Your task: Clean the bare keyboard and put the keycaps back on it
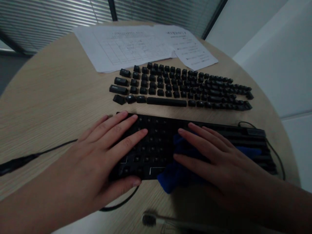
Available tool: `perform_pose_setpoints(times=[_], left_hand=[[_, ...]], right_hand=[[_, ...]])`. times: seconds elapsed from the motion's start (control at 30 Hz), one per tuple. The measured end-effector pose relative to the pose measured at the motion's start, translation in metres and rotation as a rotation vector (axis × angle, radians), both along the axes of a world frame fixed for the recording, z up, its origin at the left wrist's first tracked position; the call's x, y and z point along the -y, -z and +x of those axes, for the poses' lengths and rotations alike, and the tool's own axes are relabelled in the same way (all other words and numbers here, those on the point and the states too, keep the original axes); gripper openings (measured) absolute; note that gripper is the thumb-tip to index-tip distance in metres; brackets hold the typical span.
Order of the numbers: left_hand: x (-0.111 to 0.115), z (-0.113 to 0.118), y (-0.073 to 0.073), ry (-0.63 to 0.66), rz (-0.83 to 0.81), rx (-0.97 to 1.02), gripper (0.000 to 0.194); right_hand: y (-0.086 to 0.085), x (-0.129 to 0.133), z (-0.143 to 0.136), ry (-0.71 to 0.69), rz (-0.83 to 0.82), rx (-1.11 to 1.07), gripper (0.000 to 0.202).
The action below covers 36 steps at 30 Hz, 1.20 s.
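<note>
A black keyboard base [156, 139] with its keycaps off lies on the round wooden table. My left hand [107, 149] rests on its left end, fingers spread, thumb along the near edge. A blue cloth [172, 174] lies over the middle of the base, partly hidden beneath my right hand [209, 152]. The fingers of my right hand are stretched out and apart, pressing flat on the cloth. Beyond the base, loose black keycaps [168, 86] are laid out in rows, with a long space bar [166, 102] in the nearest row.
Printed papers [131, 47] lie at the table's far side. A brush [149, 219] with dark bristles is at the near edge. One black cable [58, 146] runs off left, and another [278, 157] curves around the base's right end. Blinds hang behind the table [48, 81].
</note>
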<state>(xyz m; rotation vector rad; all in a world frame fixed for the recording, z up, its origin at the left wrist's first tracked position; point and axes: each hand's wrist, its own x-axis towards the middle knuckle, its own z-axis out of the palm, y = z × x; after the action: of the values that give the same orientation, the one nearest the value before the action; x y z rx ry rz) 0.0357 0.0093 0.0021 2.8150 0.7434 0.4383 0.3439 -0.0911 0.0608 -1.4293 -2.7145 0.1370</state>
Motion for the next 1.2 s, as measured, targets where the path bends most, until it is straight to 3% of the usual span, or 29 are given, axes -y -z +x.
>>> perform_pose_setpoints(times=[0.13,0.53,0.73,0.87,1.2], left_hand=[[-0.001,0.001,0.0,-0.009,0.011,0.033,0.084],[0.0,0.005,-0.001,0.002,-0.014,0.039,0.08],[0.0,0.006,-0.002,-0.001,-0.046,0.063,0.08],[-0.001,0.006,-0.002,-0.014,-0.047,0.049,0.079],[0.003,0.006,-0.012,-0.012,-0.036,0.001,0.098]], right_hand=[[-0.002,0.001,-0.003,0.038,0.042,-0.013,0.043],[-0.01,0.021,0.022,0.157,0.048,-0.03,0.035],[0.003,0.01,0.0,0.094,0.009,-0.085,0.044],[0.012,0.004,-0.005,0.049,0.067,-0.107,0.042],[0.012,0.039,0.062,0.075,0.18,0.007,0.047]])
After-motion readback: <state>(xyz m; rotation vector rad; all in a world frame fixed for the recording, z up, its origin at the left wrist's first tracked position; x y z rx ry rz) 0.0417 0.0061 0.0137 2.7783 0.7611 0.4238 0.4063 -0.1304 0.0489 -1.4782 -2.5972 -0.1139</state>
